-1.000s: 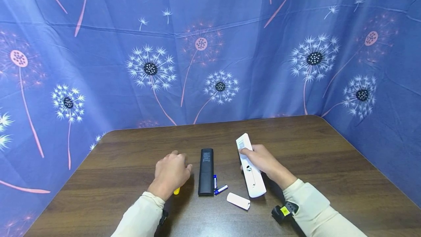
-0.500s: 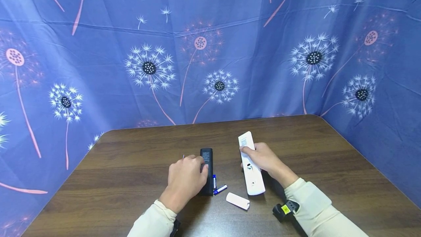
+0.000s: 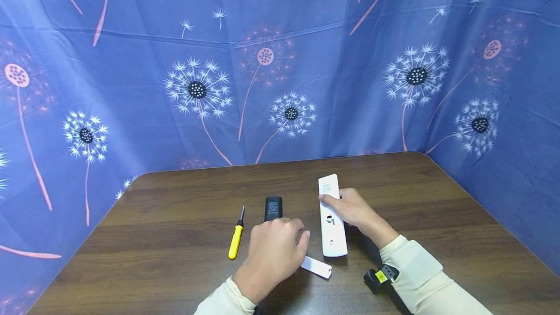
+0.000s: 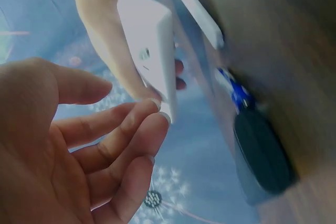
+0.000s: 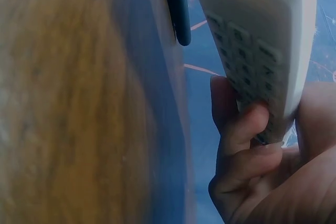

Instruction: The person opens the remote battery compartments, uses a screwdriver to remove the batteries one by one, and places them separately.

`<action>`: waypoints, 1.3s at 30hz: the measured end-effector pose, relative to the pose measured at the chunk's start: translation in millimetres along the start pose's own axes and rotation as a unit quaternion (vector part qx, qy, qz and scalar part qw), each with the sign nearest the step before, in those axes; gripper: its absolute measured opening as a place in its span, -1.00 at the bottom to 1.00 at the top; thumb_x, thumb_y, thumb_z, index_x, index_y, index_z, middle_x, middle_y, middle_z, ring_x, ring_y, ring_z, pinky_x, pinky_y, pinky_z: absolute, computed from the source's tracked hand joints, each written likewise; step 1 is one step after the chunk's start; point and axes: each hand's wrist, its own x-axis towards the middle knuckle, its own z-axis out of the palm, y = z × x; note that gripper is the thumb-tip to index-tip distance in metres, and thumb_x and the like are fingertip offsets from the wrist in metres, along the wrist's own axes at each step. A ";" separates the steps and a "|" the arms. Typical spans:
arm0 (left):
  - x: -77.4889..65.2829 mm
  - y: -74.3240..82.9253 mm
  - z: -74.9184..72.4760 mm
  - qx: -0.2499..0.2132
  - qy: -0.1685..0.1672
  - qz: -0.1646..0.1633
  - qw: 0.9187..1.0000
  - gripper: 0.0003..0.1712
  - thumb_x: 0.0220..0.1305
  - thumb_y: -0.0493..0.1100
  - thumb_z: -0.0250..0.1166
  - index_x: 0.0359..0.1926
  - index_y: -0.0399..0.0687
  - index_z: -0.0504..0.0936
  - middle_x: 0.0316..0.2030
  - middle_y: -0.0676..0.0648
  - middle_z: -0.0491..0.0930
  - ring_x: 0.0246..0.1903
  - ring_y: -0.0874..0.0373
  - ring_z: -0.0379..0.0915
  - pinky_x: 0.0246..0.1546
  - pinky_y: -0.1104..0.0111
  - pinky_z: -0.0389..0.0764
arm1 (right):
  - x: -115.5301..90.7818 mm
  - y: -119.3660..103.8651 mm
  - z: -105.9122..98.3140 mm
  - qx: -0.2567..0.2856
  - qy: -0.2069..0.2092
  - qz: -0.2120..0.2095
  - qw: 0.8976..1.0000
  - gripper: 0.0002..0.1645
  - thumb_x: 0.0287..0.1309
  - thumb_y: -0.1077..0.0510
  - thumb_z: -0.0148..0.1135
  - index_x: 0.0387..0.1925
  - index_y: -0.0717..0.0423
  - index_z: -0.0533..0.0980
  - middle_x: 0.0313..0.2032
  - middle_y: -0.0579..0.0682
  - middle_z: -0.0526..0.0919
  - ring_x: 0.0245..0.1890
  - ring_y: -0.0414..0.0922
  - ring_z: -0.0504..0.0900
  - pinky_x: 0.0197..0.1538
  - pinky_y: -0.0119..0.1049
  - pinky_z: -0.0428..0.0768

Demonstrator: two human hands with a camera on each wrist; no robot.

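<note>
My right hand (image 3: 356, 210) grips a white remote control (image 3: 332, 237) with its back turned up, the thumb on the back. Its buttons face the curled fingers (image 5: 247, 163) in the right wrist view. My left hand (image 3: 276, 252) hovers over the lower part of a black remote control (image 3: 273, 207), fingers loosely bent and holding nothing. Just right of that hand lies a white battery cover (image 3: 318, 267). Blue batteries (image 4: 239, 94), blurred in the left wrist view, lie by the black remote; the left hand hides them from the head view.
A yellow-handled screwdriver (image 3: 235, 242) lies left of the black remote, tip pointing away. The brown wooden table (image 3: 175, 237) ends at a blue curtain (image 3: 245, 86) with a dandelion print at the back and sides.
My left hand has moved right, away from the screwdriver, across the black remote towards the white one. The screwdriver is now uncovered. The white remote has turned slightly more upright in the right hand.
</note>
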 end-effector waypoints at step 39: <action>-19.2 30.5 12.3 -0.032 -0.094 0.094 0.991 -0.76 0.32 0.05 0.28 -0.46 0.17 0.72 -0.64 0.24 0.49 -0.65 0.37 0.37 -0.75 0.42 0.18 | 16.3 13.5 -23.9 -0.079 -0.040 0.027 0.996 -0.50 0.31 -0.19 0.19 -0.44 0.17 0.57 -0.62 -0.02 0.62 -0.71 -0.18 0.40 -0.64 -0.37 0.25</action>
